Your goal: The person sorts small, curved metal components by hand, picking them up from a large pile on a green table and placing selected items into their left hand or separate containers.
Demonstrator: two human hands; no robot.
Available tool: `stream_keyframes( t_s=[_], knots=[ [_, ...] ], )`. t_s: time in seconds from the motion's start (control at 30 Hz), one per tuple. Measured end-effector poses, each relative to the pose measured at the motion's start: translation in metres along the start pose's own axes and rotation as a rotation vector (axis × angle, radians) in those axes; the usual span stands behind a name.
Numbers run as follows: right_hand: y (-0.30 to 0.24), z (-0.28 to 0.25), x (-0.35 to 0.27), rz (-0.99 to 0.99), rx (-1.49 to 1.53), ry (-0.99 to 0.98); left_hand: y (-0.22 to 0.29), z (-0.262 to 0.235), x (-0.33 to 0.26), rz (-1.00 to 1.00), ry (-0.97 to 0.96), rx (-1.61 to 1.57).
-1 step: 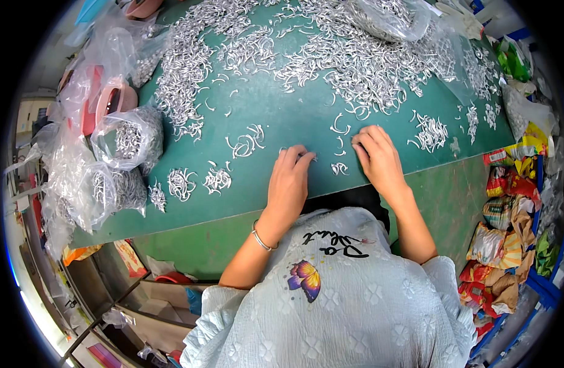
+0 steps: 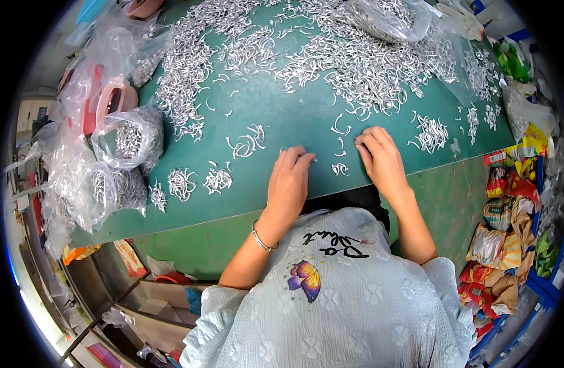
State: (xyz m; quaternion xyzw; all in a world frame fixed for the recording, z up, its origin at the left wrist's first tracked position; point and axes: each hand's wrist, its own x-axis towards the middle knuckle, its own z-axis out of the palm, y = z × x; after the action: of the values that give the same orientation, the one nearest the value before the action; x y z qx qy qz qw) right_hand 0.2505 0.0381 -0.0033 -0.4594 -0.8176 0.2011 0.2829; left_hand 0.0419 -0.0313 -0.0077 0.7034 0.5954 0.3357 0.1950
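Observation:
My left hand (image 2: 289,178) rests on the green tabletop near its front edge. Its fingers are curled in toward the thumb, and a small curved silver piece (image 2: 314,160) shows at the tips. Across a narrow gap, my right hand (image 2: 383,161) has bent fingers close to its thumb; whatever they hold, if anything, is hidden. Between the hands lie a small cluster of curved silver pieces (image 2: 339,168) and a short column of single ones (image 2: 341,126) leading away from me. Left of my left hand is a loose group of larger curved pieces (image 2: 246,142).
A big spread of silver pieces (image 2: 362,67) covers the far table (image 2: 282,113). Small piles (image 2: 182,184) sit front left, another pile (image 2: 431,134) to the right. Filled clear bags (image 2: 125,138) and a pink container (image 2: 124,95) crowd the left edge. Colourful packets (image 2: 496,239) fill shelving at right.
My right hand has shifted very slightly to the right. My left hand and the piles look the same.

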Motion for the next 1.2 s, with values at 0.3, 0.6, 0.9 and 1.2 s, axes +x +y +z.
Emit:
stream_keyframes(
  t_s=[0.3,0.6,0.9,1.2],
  knots=[
    [-0.012,-0.004,0.002,-0.126,0.071,-0.143,0.012,0.012,0.002,-0.081,0.045,-0.099],
    [-0.014,0.000,0.007,-0.152,0.065,-0.168,0.006,0.016,0.007,-0.102,0.152,-0.039],
    [-0.008,0.014,0.027,-0.232,0.102,-0.157,0.013,0.014,0.009,-0.097,0.089,-0.085],
    [-0.010,0.018,0.030,-0.221,-0.055,-0.073,0.016,0.018,0.017,-0.046,0.073,-0.035]
  ],
)
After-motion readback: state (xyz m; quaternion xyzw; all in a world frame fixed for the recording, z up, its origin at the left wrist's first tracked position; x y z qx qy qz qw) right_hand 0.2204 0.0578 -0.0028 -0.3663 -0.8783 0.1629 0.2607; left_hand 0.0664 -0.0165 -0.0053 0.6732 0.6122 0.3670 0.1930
